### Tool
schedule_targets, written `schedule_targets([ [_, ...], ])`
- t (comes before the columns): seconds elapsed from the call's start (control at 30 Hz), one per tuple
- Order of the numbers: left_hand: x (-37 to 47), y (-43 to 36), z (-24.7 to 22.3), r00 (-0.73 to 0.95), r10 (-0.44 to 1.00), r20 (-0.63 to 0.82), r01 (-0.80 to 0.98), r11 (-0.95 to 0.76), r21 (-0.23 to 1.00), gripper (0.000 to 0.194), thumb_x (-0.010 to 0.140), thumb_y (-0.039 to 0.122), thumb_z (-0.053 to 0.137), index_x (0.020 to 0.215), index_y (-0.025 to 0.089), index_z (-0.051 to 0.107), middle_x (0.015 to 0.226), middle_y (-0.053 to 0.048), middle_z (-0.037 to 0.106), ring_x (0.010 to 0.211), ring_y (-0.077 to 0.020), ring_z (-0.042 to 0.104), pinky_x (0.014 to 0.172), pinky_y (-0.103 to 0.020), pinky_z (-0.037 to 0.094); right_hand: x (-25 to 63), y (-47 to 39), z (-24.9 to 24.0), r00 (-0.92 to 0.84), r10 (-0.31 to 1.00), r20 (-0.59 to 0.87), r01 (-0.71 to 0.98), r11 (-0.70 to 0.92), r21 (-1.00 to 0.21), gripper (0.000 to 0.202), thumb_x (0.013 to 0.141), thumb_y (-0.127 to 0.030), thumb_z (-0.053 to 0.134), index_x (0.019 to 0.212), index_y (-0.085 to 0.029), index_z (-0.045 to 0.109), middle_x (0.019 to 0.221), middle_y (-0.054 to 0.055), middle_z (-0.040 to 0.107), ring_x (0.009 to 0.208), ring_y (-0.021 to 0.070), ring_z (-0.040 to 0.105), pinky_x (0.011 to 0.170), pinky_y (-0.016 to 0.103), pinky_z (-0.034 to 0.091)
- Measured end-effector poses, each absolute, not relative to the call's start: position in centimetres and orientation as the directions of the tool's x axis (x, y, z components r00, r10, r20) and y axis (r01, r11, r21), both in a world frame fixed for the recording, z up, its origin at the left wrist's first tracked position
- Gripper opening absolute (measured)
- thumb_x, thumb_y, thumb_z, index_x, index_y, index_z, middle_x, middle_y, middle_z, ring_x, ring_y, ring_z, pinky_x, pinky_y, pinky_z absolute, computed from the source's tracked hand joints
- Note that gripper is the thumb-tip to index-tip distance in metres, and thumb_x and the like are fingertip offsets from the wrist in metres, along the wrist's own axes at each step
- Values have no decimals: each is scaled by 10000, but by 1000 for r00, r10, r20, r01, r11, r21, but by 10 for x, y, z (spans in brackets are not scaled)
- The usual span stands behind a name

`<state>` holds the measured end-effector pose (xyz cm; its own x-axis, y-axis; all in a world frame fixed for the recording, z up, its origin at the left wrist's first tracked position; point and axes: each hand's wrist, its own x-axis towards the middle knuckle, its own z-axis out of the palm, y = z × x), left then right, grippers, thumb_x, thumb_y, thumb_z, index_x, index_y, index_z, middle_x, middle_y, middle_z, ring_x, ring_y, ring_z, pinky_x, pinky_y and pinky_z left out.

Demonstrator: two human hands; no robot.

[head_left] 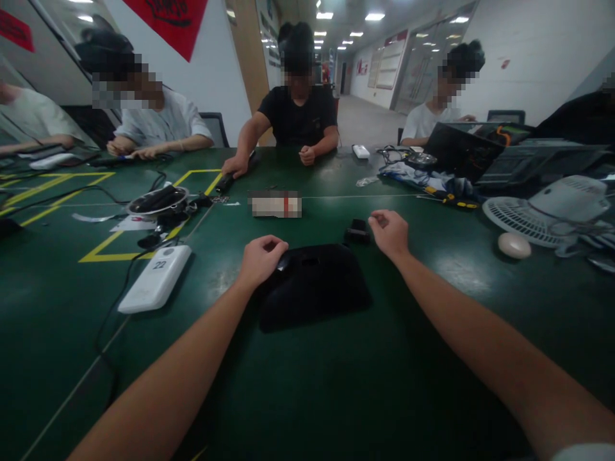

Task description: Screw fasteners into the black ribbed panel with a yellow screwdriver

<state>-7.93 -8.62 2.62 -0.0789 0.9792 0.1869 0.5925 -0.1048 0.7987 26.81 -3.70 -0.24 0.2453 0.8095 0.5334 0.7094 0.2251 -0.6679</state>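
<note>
A flat black plate [319,288] with a small rectangular recess near its far edge lies on the green table in front of me. My left hand [262,257] is at its far left corner, fingers curled and thumb against the index finger. A small glossy dark piece [283,262] shows just below those fingers; whether they grip anything is hidden. My right hand [391,234] is beyond the plate's right side, fingers closed, with nothing visible in them. Just left of it, apart from the fingertips, sits a small black block-like object [358,231].
A white power bank [156,280] marked 22 lies left, beside a black cable. Farther off are a blurred box [275,205], a bowl [158,200] of dark items, a white fan [552,205] and an egg-shaped object [514,245]. Several people sit around the table; one person's hand [235,166] touches a black object.
</note>
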Motion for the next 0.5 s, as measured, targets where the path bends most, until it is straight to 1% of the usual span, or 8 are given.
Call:
schedule_targets([
  [0.07, -79, -86, 27, -87, 979, 183, 601, -95, 794, 298, 774, 492, 671, 764, 213, 775, 775, -54, 775, 758, -242, 683, 764, -364, 499, 267, -37, -5, 242, 819, 520, 710, 216, -670, 355, 879, -444, 668, 1078, -182, 802, 1026, 129, 768, 714, 233, 639, 867, 462, 566],
  [0.13, -79, -85, 29, -95, 979, 179, 607, -85, 790, 280, 760, 479, 670, 750, 217, 768, 779, -51, 781, 762, -239, 687, 767, -358, 508, 266, -41, -7, 198, 849, 490, 734, 203, -649, 472, 864, -517, 731, 1180, -175, 805, 1123, 138, 763, 734, 233, 655, 858, 475, 570],
  [0.2, -78, -85, 30, -107, 979, 174, 612, -73, 787, 262, 753, 467, 668, 744, 223, 764, 780, -45, 785, 766, -237, 690, 774, -356, 519, 263, -44, -7, 116, 893, 436, 781, 189, -595, 582, 843, -579, 786, 1271, -185, 793, 1202, 142, 745, 833, 266, 695, 854, 486, 571],
  [0.23, -78, -85, 30, -112, 979, 170, 614, -66, 787, 255, 752, 462, 668, 745, 226, 765, 785, -43, 788, 771, -237, 692, 778, -355, 524, 262, -45, -6, 70, 911, 406, 804, 189, -564, 604, 836, -593, 808, 1292, -196, 791, 1229, 141, 734, 901, 289, 709, 861, 489, 571],
  [0.27, -78, -85, 31, -116, 979, 167, 615, -61, 786, 251, 751, 459, 669, 748, 228, 766, 790, -42, 792, 777, -239, 694, 780, -356, 529, 261, -46, -6, 28, 924, 381, 819, 197, -539, 596, 832, -590, 827, 1290, -208, 796, 1247, 137, 724, 964, 306, 715, 876, 491, 571],
  [0.33, -78, -85, 31, -120, 979, 165, 619, -56, 783, 248, 750, 458, 670, 750, 230, 768, 795, -43, 795, 785, -243, 697, 778, -358, 534, 260, -46, -5, -27, 932, 361, 821, 227, -524, 503, 843, -541, 850, 1229, -222, 817, 1251, 127, 709, 1035, 315, 710, 919, 491, 569],
  [0.43, -79, -84, 32, -115, 979, 166, 624, -59, 779, 258, 752, 467, 674, 759, 230, 774, 791, -44, 792, 778, -244, 694, 776, -363, 535, 260, -45, -4, -69, 927, 369, 787, 278, -551, 340, 874, -440, 851, 1129, -215, 837, 1211, 111, 698, 1042, 292, 697, 952, 482, 567],
  [0.5, -79, -84, 32, -114, 979, 166, 623, -60, 780, 263, 751, 473, 676, 762, 230, 777, 784, -43, 790, 771, -244, 692, 777, -366, 535, 259, -46, -3, -86, 925, 370, 762, 300, -574, 282, 880, -385, 850, 1091, -198, 844, 1182, 108, 700, 1026, 279, 690, 952, 479, 570],
])
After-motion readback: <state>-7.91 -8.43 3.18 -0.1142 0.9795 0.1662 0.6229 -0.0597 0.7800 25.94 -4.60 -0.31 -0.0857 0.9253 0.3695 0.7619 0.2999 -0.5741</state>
